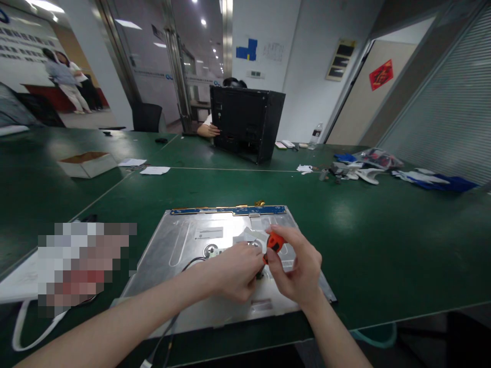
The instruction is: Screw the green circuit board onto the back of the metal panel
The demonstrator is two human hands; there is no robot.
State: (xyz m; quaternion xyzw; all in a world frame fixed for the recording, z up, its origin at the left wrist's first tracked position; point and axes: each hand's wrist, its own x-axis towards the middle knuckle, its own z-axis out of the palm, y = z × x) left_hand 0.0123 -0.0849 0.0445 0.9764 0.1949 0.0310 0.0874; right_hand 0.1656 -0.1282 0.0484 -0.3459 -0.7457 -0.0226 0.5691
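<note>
A silver display panel lies back side up on the green table, with a narrow blue circuit board along its far edge. My right hand pinches a small orange and black tool above the panel between thumb and fingers; its working end is hidden. Right beside it, my left hand is closed low over the panel, its fingertips and whatever they hold out of sight. A whitish strip shows just beyond my left fingers. Black cables run from the panel's middle under my left forearm.
Across the green table, a person's hand steadies a large black case. An open white box and papers lie to the left. Gloves and plastic bags are heaped far right, near a bottle.
</note>
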